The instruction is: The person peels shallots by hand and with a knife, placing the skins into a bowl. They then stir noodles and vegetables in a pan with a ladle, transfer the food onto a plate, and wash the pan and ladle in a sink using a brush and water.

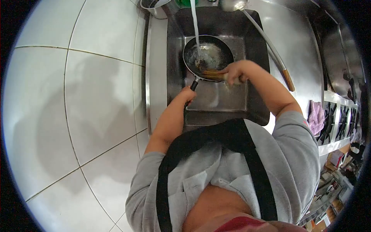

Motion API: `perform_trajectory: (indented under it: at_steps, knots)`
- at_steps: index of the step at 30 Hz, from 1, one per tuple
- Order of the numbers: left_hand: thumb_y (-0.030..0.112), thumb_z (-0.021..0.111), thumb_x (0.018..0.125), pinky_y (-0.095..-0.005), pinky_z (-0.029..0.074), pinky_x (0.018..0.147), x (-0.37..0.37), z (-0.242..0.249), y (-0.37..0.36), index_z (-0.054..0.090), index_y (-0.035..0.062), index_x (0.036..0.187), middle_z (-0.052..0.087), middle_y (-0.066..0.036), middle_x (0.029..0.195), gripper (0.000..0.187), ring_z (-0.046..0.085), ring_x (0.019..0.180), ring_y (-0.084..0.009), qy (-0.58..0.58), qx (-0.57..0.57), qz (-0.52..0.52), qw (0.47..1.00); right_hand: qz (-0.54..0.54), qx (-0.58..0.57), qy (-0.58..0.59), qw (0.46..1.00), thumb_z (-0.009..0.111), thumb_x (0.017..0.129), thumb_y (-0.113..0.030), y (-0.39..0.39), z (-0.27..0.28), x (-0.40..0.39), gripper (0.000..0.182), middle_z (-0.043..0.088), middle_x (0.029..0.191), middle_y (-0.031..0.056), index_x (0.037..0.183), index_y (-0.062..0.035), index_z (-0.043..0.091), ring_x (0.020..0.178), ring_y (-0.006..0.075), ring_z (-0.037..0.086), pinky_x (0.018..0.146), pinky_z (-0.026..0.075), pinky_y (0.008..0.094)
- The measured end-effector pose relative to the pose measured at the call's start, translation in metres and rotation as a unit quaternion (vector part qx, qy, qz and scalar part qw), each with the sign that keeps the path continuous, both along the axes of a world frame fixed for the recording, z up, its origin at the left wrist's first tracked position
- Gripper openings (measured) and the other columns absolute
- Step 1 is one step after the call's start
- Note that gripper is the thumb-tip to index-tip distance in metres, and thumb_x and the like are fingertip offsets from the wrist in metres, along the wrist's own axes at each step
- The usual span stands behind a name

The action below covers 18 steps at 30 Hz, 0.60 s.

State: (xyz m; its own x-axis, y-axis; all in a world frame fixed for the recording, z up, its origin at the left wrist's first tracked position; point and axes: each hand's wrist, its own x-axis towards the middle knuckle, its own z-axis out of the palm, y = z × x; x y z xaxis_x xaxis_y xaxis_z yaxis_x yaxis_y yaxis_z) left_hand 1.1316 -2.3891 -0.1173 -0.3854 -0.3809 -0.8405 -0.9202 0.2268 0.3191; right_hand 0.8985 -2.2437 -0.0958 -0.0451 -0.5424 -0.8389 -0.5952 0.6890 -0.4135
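Note:
In the sink point(218, 100) a dark frying pan point(220, 49) is held under a stream of running water point(194, 23). Water and some dark residue lie in the pan's bottom. My left hand point(187, 95) is wrapped round the pan's black handle point(194, 85). A bamboo scrubbing brush point(212, 74) is gripped in my right hand point(237, 72), its bristle end at the pan's near right side. The right hand's fingers are curled round the brush and slightly blurred.
A long-handled ladle point(270, 46) rests on the steel counter point(293, 31) at the right, its bowl by the sink's far corner. A metal pot point(157, 8) stands at the far left corner. Further right are a purple cloth point(316, 117) and stove burners point(328, 120). White tiles point(100, 96) line the left.

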Motion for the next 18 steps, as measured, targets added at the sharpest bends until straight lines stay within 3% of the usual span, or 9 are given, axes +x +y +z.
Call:
perform_trajectory:
  at_steps: [1, 5, 7, 8, 11, 14, 16, 17, 18]
  knots:
    - [0.008, 0.056, 0.077, -0.0375, 0.046, 0.043, 0.002, -0.004, 0.000, 0.045, 0.0013, 0.099, 0.054, -0.012, 0.061, 0.025, 0.053, 0.047, -0.0219, 0.009, 0.007, -0.009, 1.000, 0.057, 0.081, 0.073, 0.992, 0.074, 0.064, -0.019, -0.001, 0.002, -0.019, 0.064, 0.063, 0.107, 0.0143, 0.124, -0.0230, 0.053, 0.084, 0.0305, 0.063, 0.063, 0.049, 0.0480]
    - [0.009, 0.055, 0.075, -0.0377, 0.046, 0.043, 0.002, -0.023, -0.001, 0.045, 0.0001, 0.097, 0.053, -0.012, 0.057, 0.026, 0.054, 0.045, -0.0228, 0.033, 0.064, -0.047, 0.996, -0.010, 0.023, 0.228, 0.973, 0.074, 0.063, -0.019, -0.010, -0.045, -0.041, 0.057, 0.063, 0.104, 0.0128, 0.118, -0.0197, 0.058, 0.081, 0.0309, 0.061, 0.064, 0.050, 0.0458]
    - [0.010, 0.056, 0.075, -0.0377, 0.046, 0.043, -0.001, -0.027, -0.003, 0.046, 0.0000, 0.098, 0.053, -0.012, 0.057, 0.027, 0.054, 0.045, -0.0232, 0.032, 0.058, -0.055, 0.996, -0.289, -0.066, -0.028, 0.955, 0.074, 0.062, -0.018, -0.017, -0.042, 0.001, 0.060, 0.063, 0.097, 0.0115, 0.119, -0.0220, 0.058, 0.076, 0.0289, 0.060, 0.064, 0.050, 0.0451]
    - [0.010, 0.057, 0.075, -0.0377, 0.046, 0.043, 0.003, -0.030, -0.004, 0.046, -0.0001, 0.099, 0.054, -0.012, 0.058, 0.028, 0.055, 0.046, -0.0237, 0.023, 0.057, -0.059, 0.996, -0.290, -0.067, -0.030, 0.954, 0.074, 0.062, -0.018, -0.015, -0.022, 0.014, 0.060, 0.063, 0.097, 0.0115, 0.119, -0.0220, 0.058, 0.076, 0.0289, 0.060, 0.064, 0.050, 0.0451]
    - [0.011, 0.058, 0.075, -0.0378, 0.046, 0.044, 0.007, -0.039, -0.007, 0.047, -0.0006, 0.102, 0.055, -0.013, 0.058, 0.031, 0.057, 0.047, -0.0253, 0.021, -0.006, -0.073, 0.997, -0.191, -0.108, -0.132, 0.967, 0.075, 0.061, -0.019, -0.007, 0.036, 0.026, 0.060, 0.062, 0.092, 0.0096, 0.119, -0.0216, 0.057, 0.073, 0.0277, 0.057, 0.063, 0.050, 0.0436]
    - [0.011, 0.060, 0.075, -0.0384, 0.047, 0.045, 0.006, -0.043, -0.008, 0.048, -0.0016, 0.105, 0.057, -0.015, 0.063, 0.035, 0.059, 0.050, -0.0268, 0.047, -0.023, -0.056, 0.997, -0.036, 0.062, -0.062, 0.995, 0.075, 0.061, -0.019, 0.007, 0.030, -0.025, 0.062, 0.063, 0.095, 0.0110, 0.120, -0.0194, 0.057, 0.079, 0.0283, 0.060, 0.064, 0.051, 0.0415]
    - [0.012, 0.060, 0.074, -0.0391, 0.048, 0.046, 0.004, -0.031, -0.007, 0.048, -0.0018, 0.105, 0.058, -0.015, 0.066, 0.036, 0.060, 0.052, -0.0272, 0.041, -0.031, -0.072, 0.996, 0.149, 0.114, 0.197, 0.962, 0.073, 0.063, -0.018, 0.005, 0.012, -0.042, 0.060, 0.064, 0.098, 0.0127, 0.121, -0.0180, 0.056, 0.081, 0.0283, 0.062, 0.064, 0.052, 0.0400]
    - [0.012, 0.061, 0.074, -0.0398, 0.049, 0.048, 0.003, -0.023, -0.007, 0.048, -0.0020, 0.106, 0.059, -0.016, 0.069, 0.037, 0.061, 0.054, -0.0276, 0.029, -0.040, -0.087, 0.995, 0.147, 0.110, 0.203, 0.962, 0.073, 0.063, -0.018, 0.004, 0.002, -0.039, 0.060, 0.064, 0.098, 0.0127, 0.121, -0.0180, 0.056, 0.081, 0.0283, 0.062, 0.064, 0.052, 0.0400]
    - [0.012, 0.061, 0.074, -0.0398, 0.049, 0.048, 0.005, -0.024, -0.006, 0.048, -0.0020, 0.106, 0.059, -0.016, 0.069, 0.037, 0.061, 0.054, -0.0276, 0.032, -0.046, -0.088, 0.995, 0.009, 0.041, 0.146, 0.988, 0.072, 0.063, -0.016, 0.002, -0.005, -0.027, 0.069, 0.065, 0.100, 0.0110, 0.128, -0.0182, 0.049, 0.085, 0.0268, 0.062, 0.068, 0.052, 0.0400]
